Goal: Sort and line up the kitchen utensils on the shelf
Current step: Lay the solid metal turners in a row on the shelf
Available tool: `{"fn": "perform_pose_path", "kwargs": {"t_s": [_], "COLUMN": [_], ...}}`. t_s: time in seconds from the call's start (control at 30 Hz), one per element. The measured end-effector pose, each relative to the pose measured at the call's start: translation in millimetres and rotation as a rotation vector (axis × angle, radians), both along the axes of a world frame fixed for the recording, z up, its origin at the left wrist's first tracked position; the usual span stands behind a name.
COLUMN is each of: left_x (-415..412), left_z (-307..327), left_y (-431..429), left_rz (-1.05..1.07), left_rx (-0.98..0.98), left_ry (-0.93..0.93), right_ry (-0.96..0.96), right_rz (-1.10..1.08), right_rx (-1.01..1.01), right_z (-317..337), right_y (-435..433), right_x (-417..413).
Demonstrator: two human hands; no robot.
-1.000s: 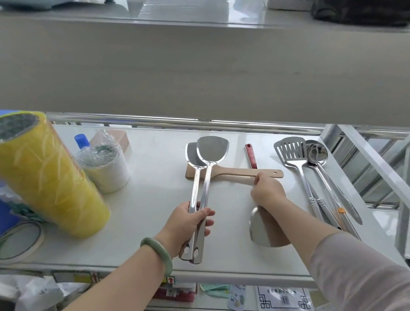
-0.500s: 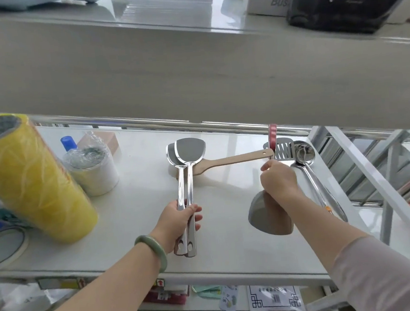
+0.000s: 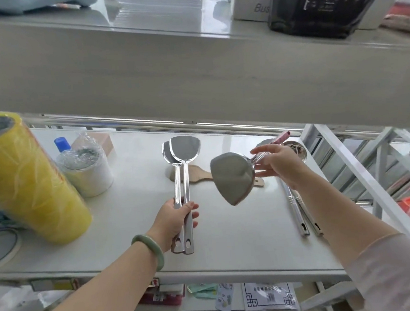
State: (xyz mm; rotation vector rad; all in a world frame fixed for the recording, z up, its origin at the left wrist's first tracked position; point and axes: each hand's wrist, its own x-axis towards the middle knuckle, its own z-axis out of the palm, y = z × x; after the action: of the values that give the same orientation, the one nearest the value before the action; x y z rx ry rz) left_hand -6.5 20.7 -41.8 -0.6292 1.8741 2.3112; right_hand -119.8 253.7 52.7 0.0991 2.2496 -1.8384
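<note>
Two steel spatulas [image 3: 184,157] lie side by side on the white shelf [image 3: 243,245], blades pointing away from me. My left hand [image 3: 177,219] is closed around both their handles near the lower end. My right hand [image 3: 277,164] holds a red-handled steel spatula [image 3: 232,177] in the air over the shelf's middle, its wide blade turned toward me and to the left. Under that blade a wooden spatula [image 3: 199,175] lies flat, partly hidden. A ladle [image 3: 296,149] and another steel utensil lie at the right, their handles [image 3: 302,219] reaching toward me.
A big yellow tape roll stack [image 3: 29,179] stands at the left, with a wrapped white roll [image 3: 87,172], a blue-capped bottle [image 3: 62,143] and a small box behind. A tape ring [image 3: 0,245] lies at the front left. An upper shelf overhangs. A white frame [image 3: 362,174] stands at the right.
My right hand has lifted the red-handled spatula and swung its blade up and left, over the wooden spatula. My left hand keeps its hold on the two steel spatulas, which barely shifted.
</note>
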Motion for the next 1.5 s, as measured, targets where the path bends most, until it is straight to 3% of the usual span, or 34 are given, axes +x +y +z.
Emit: {"fn": "perform_pose_path", "kwargs": {"t_s": [0.1, 0.23, 0.3, 0.37, 0.5, 0.63, 0.7, 0.9, 1.1, 1.23, 1.3, 1.4, 1.5], "left_x": [-0.4, 2.0, 3.4, 5.4, 9.9, 14.8, 17.2, 16.1, 5.4, -4.5, -13.5, -27.4, -42.1], "left_z": [3.4, 6.4, 7.6, 9.8, 16.1, 20.6, 20.9, 23.0, 15.8, 13.3, 15.2, 18.2, 17.1], "left_y": [6.5, 13.4, 17.2, 22.1, 35.3, 51.2, 58.0, 73.1, 88.8, 106.8, 114.6, 115.8, 107.9], "left_rz": [-0.036, -0.091, -0.122, -0.155, -0.213, -0.274, -0.288, -0.275, -0.327, -0.424, -0.493, -0.669, -0.689], "left_rx": [0.033, 0.058, 0.075, 0.108, 0.153, 0.062, 0.113, 0.242, 0.060, -0.046, -0.205, -0.627, -0.833], "left_ry": [0.003, 0.006, 0.006, 0.006, 0.021, 0.008, 0.038, 0.009, 0.082, 0.095, 0.084, 0.106, 0.163], "right_ry": [0.087, 0.515, 0.563, 0.434, 0.058, -0.129, -0.170, -0.078, -0.080, -0.103, -0.080, -0.026, -0.001], "right_rz": [0.144, 0.175, 0.159, 0.160, 0.034, -0.158, -0.225, -0.299, 0.018, 0.005, -0.018, -0.032, -0.052], "right_rx": [0.192, 0.863, 0.961, 0.805, 0.225, 0.005, -0.058, 0.223, 0.464, 0.576, 0.572, 0.614, 0.684], "right_z": [-1.0, 7.7, 10.4, 10.2, -7.0, -37.5, -48.3, -60.0, -63.1, -60.8, -61.4, -64.9, -68.9], "right_y": [-8.8, -29.3, -39.4, -47.5, -62.7, -70.8, -71.9, -68.4, -60.8, -45.0, -36.2, -20.3, -1.2], "right_x": [6.5, 10.5, 8.8, 5.3, 6.6, 9.4, 10.8, 17.9, 28.3, 22.7, 18.3, 11.3, 5.7]}}
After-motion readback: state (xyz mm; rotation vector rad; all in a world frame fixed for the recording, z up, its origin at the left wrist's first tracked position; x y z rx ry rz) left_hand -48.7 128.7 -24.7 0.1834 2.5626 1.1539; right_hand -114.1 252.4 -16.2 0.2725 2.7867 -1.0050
